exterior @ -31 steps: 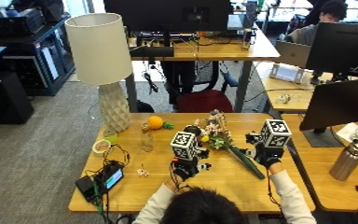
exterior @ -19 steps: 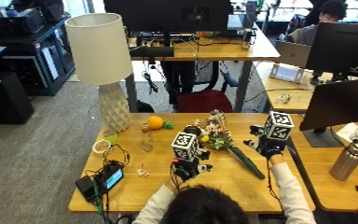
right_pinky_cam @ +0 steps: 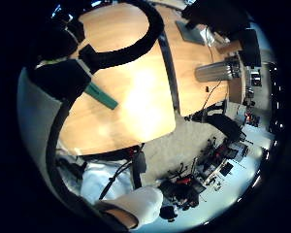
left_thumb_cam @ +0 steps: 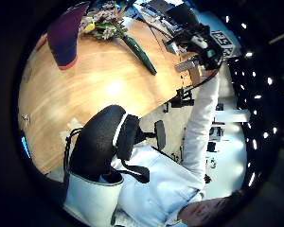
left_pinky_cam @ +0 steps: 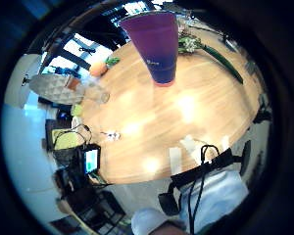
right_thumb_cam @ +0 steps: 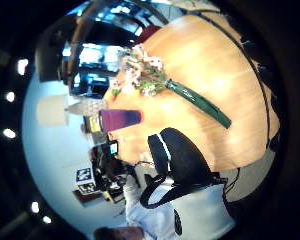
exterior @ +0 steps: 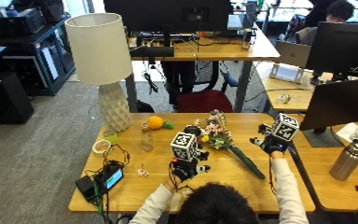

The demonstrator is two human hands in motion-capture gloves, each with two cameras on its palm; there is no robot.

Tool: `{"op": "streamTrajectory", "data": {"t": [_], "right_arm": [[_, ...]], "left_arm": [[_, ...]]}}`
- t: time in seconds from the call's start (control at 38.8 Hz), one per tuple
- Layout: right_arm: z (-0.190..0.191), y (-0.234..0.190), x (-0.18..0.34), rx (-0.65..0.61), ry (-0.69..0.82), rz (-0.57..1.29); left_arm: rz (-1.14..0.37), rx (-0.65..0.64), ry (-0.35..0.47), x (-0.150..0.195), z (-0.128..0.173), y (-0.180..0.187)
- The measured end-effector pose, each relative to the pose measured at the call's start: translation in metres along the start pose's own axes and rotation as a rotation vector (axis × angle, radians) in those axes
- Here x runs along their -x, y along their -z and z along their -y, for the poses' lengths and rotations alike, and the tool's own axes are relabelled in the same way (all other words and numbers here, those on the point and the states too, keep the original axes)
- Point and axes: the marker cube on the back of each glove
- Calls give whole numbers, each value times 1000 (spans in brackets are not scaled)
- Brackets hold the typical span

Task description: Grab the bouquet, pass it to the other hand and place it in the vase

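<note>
The bouquet lies flat on the wooden table, in neither hand — its flower heads point toward the far edge and its dark green wrapped stem runs back toward the person, ending between the two forearms. The right hand is raised above the table just to the right of the stem, apart from it; its thumb-side palm view shows the bouquet lying on the wood with a black thumb near the stem's end, not touching it. Whether that hand's fingers are spread or curled I cannot tell. The left hand hovers low over the table on the other side of the stem, nearer the person, and holds nothing; its thumb shows curved in its palm view, but the state of its fingers is not clear either. The vase — purple in the palm views — stands upright beyond the left hand, just beside the flower heads. Farther to the left of that hand are a clear glass bottle, an orange, a tape roll and a white lamp.
</note>
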Motion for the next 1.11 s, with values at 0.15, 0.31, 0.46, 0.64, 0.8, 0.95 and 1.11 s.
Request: {"op": "streamTrajectory", "data": {"t": [0.15,0.31,0.46,0.64,0.8,0.95,1.11], "right_arm": [[33,-40,-14,-45,39,-15],[-43,-57,5,145,18,14],[-51,-90,7,190,-45,-68],[-44,-122,2,249,-34,-115],[-37,-137,-2,172,-59,-138],[-31,-140,-4,81,-128,-153],[-23,-143,3,-32,-110,-152]], "left_arm": [[-1,-6,8,5,2,-3],[-10,21,-6,2,6,-10],[-12,43,-14,-3,7,-16],[-11,46,-15,-4,7,-18],[-12,43,-22,-2,7,-18],[-19,46,-16,-1,7,-19],[-26,50,-10,1,8,-23]]}}
